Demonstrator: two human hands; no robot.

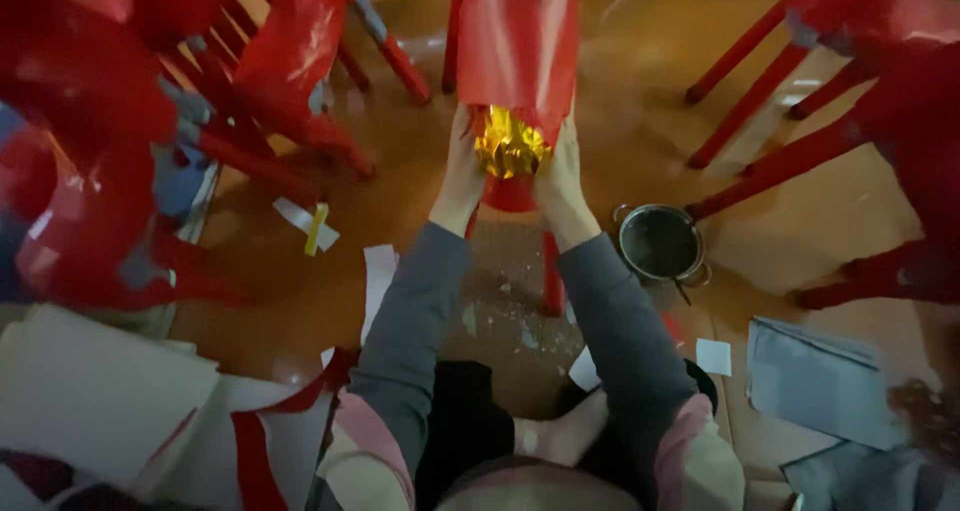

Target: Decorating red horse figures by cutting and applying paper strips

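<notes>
Head view, looking down over the person's arms: both hands raised in front, grey sleeves with pink cuffs; left hand (462, 176) clasped on the left edge of a red paper-covered frame piece (518, 41), right hand (560, 176) clasped on its right edge; between the two hands a crumpled gold foil patch (508, 146) sits at the lower end of the red paper, touching both hands; the red piece stands upright over the brown floor (640, 61), its thin red leg (552, 271) running down between the forearms; just right of the right forearm a small round metal pot (660, 243) with side handles rests on the floor, dark inside, contents not discernible; red stick frames with red paper (270, 71) crowd the left and right sides; white paper scraps (305, 221) and a yellow strip lie on the floor to the left; grey sheets (820, 381) lie lower right; pale flecks spot the floor between the arms.
</notes>
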